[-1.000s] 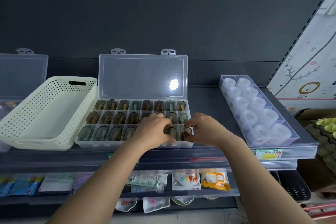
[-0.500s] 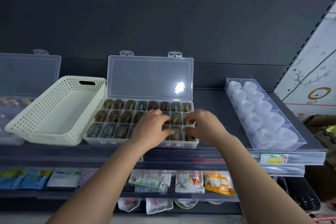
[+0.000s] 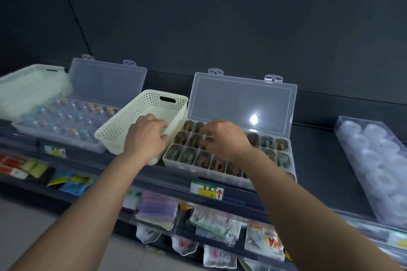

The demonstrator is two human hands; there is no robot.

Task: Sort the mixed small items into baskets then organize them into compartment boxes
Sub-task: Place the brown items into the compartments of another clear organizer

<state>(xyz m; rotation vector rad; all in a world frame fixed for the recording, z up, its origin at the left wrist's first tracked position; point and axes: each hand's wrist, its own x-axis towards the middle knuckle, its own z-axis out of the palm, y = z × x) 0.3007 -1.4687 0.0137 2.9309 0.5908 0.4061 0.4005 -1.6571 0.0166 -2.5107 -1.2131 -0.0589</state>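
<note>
An open clear compartment box sits on the shelf with its lid standing up; small brown and green items fill its cells. Left of it, touching, is a cream perforated basket, which looks empty. My left hand curls over the basket's near right wall, fingers inside and thumb outside. My right hand hovers over the box's left-middle cells, fingers bent down onto them, nothing visibly in it.
A second open compartment box with coloured small items stands at left, another pale basket behind it. A clear tray of white tape rolls lies at right. Packets hang under the shelf edge.
Both hands left the box's right front cells and moved left. The left hand now grips the basket wall. My view has swung left, bringing the second box into sight.
</note>
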